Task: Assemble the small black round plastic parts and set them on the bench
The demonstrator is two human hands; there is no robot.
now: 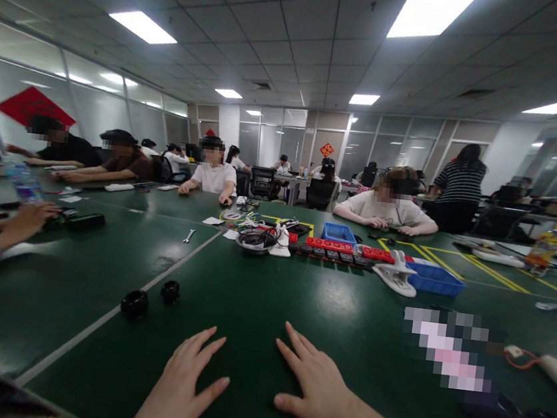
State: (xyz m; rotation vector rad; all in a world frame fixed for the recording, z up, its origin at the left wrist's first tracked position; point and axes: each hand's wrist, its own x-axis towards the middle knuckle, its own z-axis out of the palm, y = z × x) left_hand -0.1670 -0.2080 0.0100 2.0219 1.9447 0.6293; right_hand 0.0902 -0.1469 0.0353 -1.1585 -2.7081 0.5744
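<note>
Over the dark green table (258,300), my left hand (186,379) has its fingers apart and nothing in it. To its right, my right hand (311,384) is also spread and holds nothing. A gap of bare green surface lies between the two thumbs. Whether either palm touches the table cannot be told. Beyond my left hand, to the upper left, sit two round black objects, a larger one (135,303) and a smaller one (170,292). They stand apart from each other near a pale line on the table.
A black dish of cables (255,240), red power strips (337,246), a white clamp (396,274) and a blue bin (431,278) stand mid-table. A wrench (189,236) lies left of them. Another person's hand (28,221) reaches in at left. Several people sit around.
</note>
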